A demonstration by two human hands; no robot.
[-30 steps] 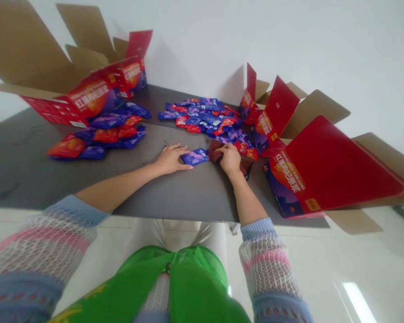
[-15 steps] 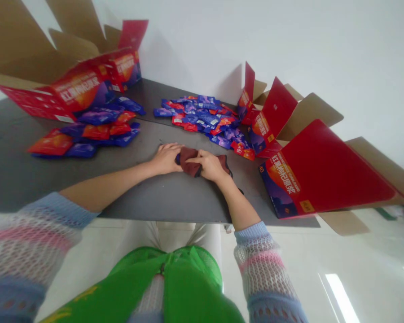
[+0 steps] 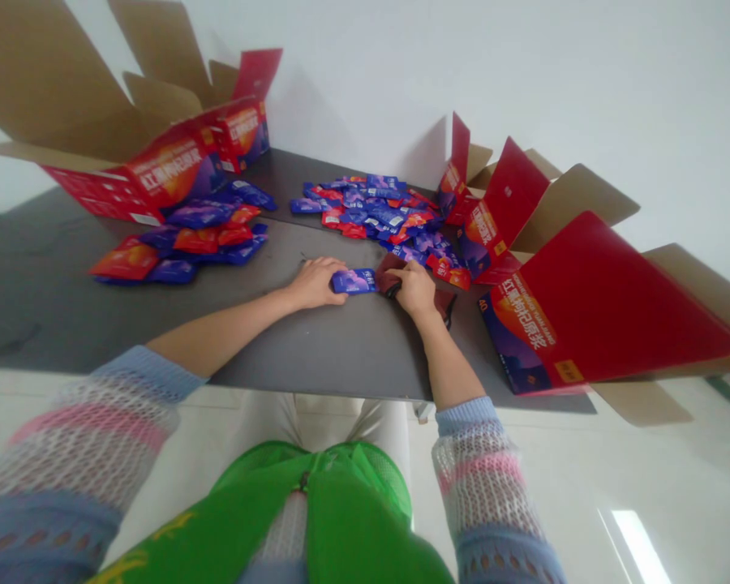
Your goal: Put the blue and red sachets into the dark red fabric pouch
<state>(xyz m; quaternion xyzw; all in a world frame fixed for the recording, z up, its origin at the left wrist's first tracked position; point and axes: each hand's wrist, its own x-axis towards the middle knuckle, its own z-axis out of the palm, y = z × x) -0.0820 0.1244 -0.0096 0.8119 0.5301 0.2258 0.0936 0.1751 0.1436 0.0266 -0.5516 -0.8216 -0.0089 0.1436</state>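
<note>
A blue sachet point(image 3: 354, 281) with pink and white print lies flat on the grey table in front of me. My left hand point(image 3: 318, 282) grips its left end between thumb and fingers. My right hand point(image 3: 414, 288) is closed on a brown cloth point(image 3: 387, 274), which is bunched at the sachet's right end. More of the cloth trails out to the right from under that hand. Beyond my hands a heap of blue and red sachets point(image 3: 377, 211) is spread out. A smaller pile of such sachets point(image 3: 198, 237) lies to the left.
Open red cartons point(image 3: 179, 174) with raised flaps stand at the back left. On the right, a row of open red cartons point(image 3: 517, 324) reaches the edge of the grey table point(image 3: 316, 357). A white wall point(image 3: 365, 89) rises behind.
The cloth has slid right, off the sachet it covered, so the sachet's printed face now shows. My left hand keeps its hold. The whole view has shifted slightly.
</note>
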